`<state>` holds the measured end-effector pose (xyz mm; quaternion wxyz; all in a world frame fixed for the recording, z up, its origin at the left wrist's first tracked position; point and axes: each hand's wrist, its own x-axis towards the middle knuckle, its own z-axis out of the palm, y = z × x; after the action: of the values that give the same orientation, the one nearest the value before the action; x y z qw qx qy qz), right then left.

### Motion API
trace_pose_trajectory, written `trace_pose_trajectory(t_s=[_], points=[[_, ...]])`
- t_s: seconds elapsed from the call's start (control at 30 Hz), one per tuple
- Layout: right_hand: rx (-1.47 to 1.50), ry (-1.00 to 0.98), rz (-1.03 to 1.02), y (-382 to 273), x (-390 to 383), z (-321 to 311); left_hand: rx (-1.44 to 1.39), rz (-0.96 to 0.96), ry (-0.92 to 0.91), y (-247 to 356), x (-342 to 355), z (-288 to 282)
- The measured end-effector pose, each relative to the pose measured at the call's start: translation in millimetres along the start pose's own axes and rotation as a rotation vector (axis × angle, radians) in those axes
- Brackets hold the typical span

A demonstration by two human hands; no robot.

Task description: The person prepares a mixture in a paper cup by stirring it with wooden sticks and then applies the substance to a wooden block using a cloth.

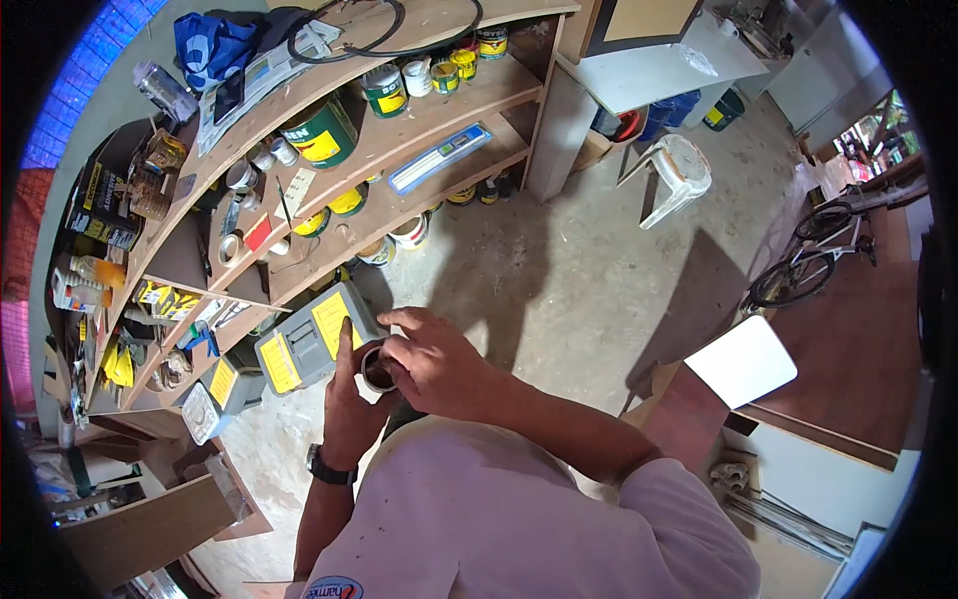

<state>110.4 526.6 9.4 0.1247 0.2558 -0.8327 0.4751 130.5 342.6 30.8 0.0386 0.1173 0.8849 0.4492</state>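
A small round tin [369, 383] with a pale rim and a dark inside is held in front of my chest. My left hand [349, 414] is wrapped round its side, index finger pointing up past the rim; a dark watch [329, 466] is on that wrist. Over the tin's mouth bends my right hand [444, 364], thumb and fingers curled down at the opening. Whatever those fingers pinch, if anything, is hidden by the hand. Just beyond my left hand a grey plastic case [299, 344] with yellow labels stands by the shelves.
Wooden shelves [454, 95] with paint cans, including a large green can [321, 132], curve along the left. A white stool [682, 168] stands on the concrete floor [589, 270] ahead. To the right are a bicycle [813, 265] and a white board [743, 361]; loose planks [150, 529] lie at lower left.
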Motion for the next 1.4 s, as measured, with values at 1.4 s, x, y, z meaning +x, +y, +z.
trace_pose_trajectory(t_s=[1.4], points=[[0.226,0.451,0.5,-57.8,-209.9,109.7,-0.278,-0.285,-0.235,-149.0,-160.4,63.9]])
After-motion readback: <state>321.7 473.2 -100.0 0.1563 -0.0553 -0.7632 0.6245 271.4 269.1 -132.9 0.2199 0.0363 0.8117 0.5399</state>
